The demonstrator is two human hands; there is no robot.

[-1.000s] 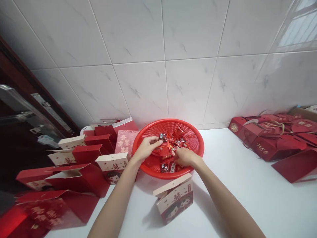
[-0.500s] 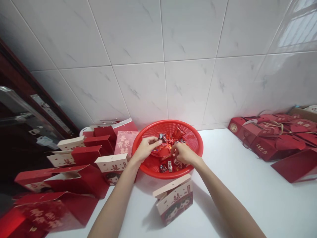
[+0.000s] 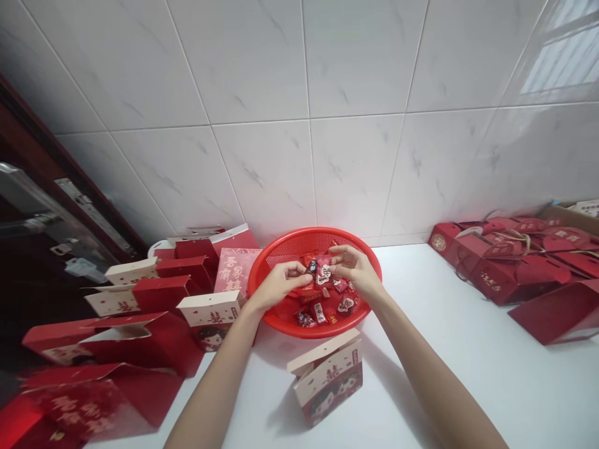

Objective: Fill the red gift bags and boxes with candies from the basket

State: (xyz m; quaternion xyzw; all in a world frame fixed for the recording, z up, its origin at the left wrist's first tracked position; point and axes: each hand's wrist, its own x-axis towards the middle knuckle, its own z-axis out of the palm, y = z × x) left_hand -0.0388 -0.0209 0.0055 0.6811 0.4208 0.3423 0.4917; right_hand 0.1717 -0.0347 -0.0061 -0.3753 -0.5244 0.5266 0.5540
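Note:
Both my hands are over a red plastic colander (image 3: 267, 251) holding several shiny red wrapped candies (image 3: 319, 313). My left hand (image 3: 279, 284) has its thumb and fingers pinched on a dark patterned wrapped candy (image 3: 312, 268). Close beside it, my right hand (image 3: 354, 269) grips a red candy with a white label (image 3: 324, 272) between thumb and fingers. In front of the colander stands a small red and cream gift box (image 3: 330, 377) with printed cartoon faces, its top flaps partly raised.
Several open red and cream gift boxes (image 3: 112, 396) stand in rows at the left. Red boxes with cord handles (image 3: 512, 268) are packed together at the right on the white tabletop (image 3: 421, 349). A tiled wall (image 3: 262, 168) rises behind, and a dark door (image 3: 28, 249) is at far left.
My right hand has lifted out of the pile with a white-labelled candy and moved slightly right. My left hand stays near its spot, with its candy slightly lower. Several candies in the colander have shifted.

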